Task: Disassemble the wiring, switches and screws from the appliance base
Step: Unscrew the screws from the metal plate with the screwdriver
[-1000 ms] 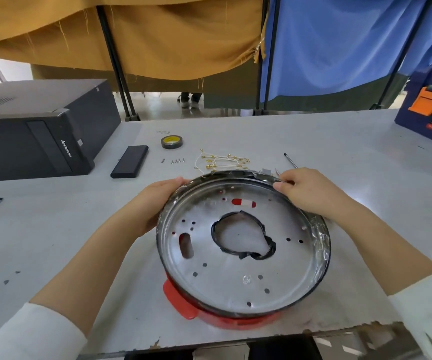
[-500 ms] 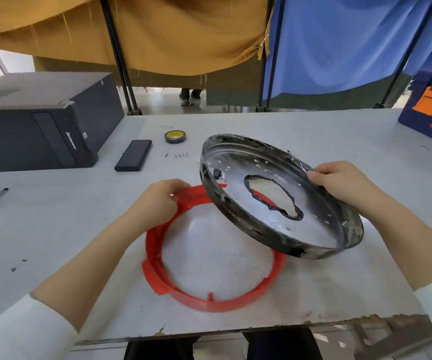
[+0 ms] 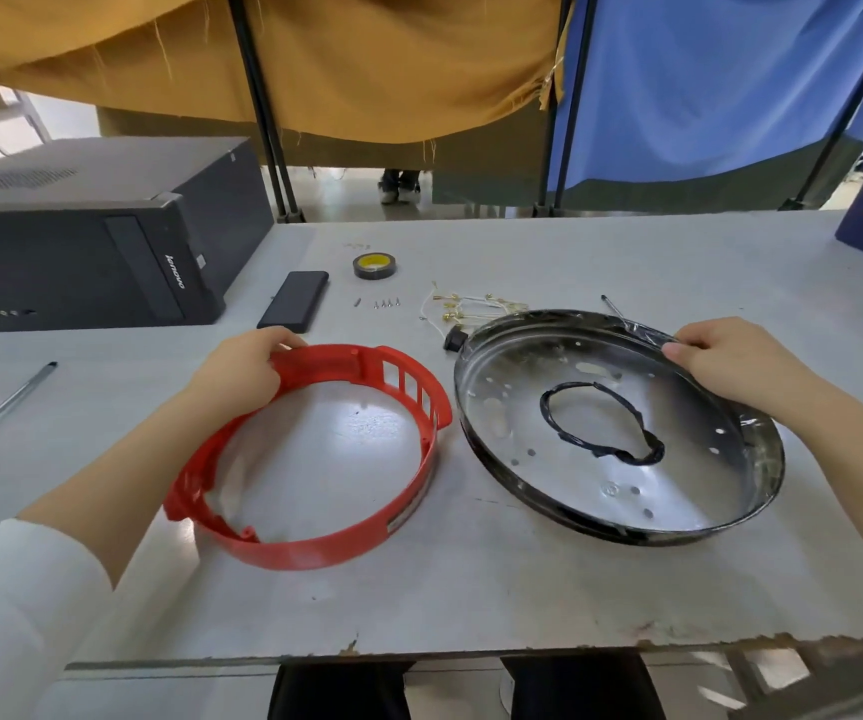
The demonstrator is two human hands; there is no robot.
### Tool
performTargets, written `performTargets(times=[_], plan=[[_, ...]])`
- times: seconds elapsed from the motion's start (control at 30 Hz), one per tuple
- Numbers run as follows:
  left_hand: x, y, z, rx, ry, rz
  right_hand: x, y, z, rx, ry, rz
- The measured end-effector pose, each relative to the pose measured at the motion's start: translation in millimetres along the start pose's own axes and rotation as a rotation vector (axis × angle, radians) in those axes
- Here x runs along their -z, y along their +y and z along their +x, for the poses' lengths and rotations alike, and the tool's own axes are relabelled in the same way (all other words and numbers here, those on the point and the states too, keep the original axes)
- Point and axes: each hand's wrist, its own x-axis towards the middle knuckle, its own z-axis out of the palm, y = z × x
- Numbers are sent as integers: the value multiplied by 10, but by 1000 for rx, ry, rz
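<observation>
Ring and pan side by side on the grey surface [image 3: 523,579]

Left hand [image 3: 242,374] fingers curl over the slotted red plastic ring [image 3: 325,543]; right hand [image 3: 720,363] pinches the shiny perforated metal pan [image 3: 564,491] rim.

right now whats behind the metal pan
Behind the metal pan lie gold-tipped wires, a small black part and a thin rod. Its rim covers their near ends.

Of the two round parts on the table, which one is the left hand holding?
The red plastic ring: the left hand grips its far rim. The metal pan, to its right, is held by the right hand.
</observation>
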Motion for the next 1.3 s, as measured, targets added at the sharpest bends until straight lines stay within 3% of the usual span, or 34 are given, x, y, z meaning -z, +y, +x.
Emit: performTargets(times=[0.33,0.53,0.9,1.3], plan=[[-191,310,59,-127,-26,175,-202,-28,-36,-11,7,-172],[-140,122,90,-32,-12,129,-144,19,-21,-18,1,-222],[-143,180,241,-16,-42,169,-292,-142,71,-22,71,-350],[-152,178,322,1,-24,173,-444,-326,205,-20,17,-498]])
